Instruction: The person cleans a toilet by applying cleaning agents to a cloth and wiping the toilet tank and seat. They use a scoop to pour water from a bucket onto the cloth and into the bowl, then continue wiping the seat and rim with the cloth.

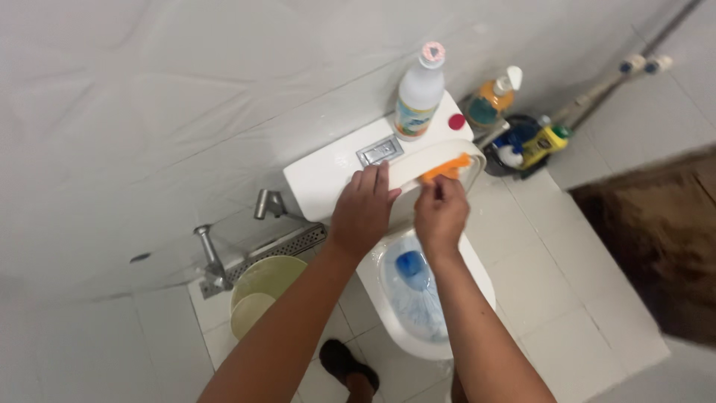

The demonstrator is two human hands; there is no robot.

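My left hand point(363, 209) rests flat on the raised white toilet lid point(418, 160), fingers on its upper edge, holding it up against the tank point(328, 175). My right hand point(440, 213) grips an orange brush point(447, 167) and presses it against the lid's rim. Below my hands the white toilet bowl point(388, 313) is open, with blue cleaner spread inside it. A white bottle with a pink cap point(418, 93) stands on the tank beside a red cap point(456, 122).
A pale green bucket point(265, 287) stands on the floor at the left, under a metal tap point(209, 257). Several cleaning bottles point(514, 123) stand in the corner at the right. A brown mat point(656, 239) lies at the far right. My foot point(347, 366) shows below.
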